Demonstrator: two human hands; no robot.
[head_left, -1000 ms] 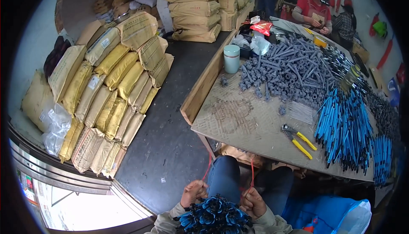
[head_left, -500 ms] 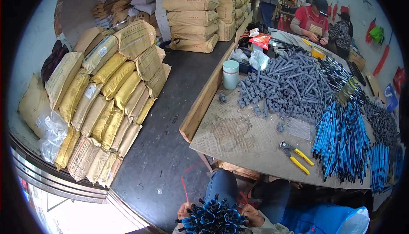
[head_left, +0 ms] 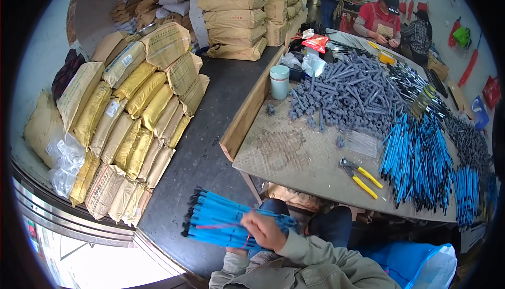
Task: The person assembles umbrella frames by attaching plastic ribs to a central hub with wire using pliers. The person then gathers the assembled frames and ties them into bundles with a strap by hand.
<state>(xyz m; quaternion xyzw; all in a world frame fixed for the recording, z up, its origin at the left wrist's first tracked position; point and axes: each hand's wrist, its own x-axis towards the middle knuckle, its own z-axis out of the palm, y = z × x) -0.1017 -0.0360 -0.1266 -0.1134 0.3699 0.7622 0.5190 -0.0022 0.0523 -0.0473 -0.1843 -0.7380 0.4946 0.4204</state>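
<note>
A thick bundle of blue rods with black ends (head_left: 213, 212) lies sideways above my lap, its black tips pointing left. My right hand (head_left: 265, 231) is closed over the top of the bundle, with a thin red string (head_left: 221, 226) at its fingers. The string crosses the rods and drops down their near side. From beneath, my left hand (head_left: 236, 250) holds the bundle; its fingers are hidden behind the rods. Yellow-handled pliers (head_left: 360, 178) lie on the table (head_left: 300, 183) beyond my knees.
Grey plastic parts (head_left: 347, 91) heap on the table, with loose blue rods (head_left: 418, 162) at their right and a pale green canister (head_left: 279, 82) at their left. Stacked sacks (head_left: 131, 115) stand left. A blue bag (head_left: 405, 262) sits by my right side. A person in red (head_left: 376, 20) works across the table.
The bundle has turned from end-on to lying sideways, tips to the left. My right hand has moved onto its top, my left underneath. The string now lies across the rods.
</note>
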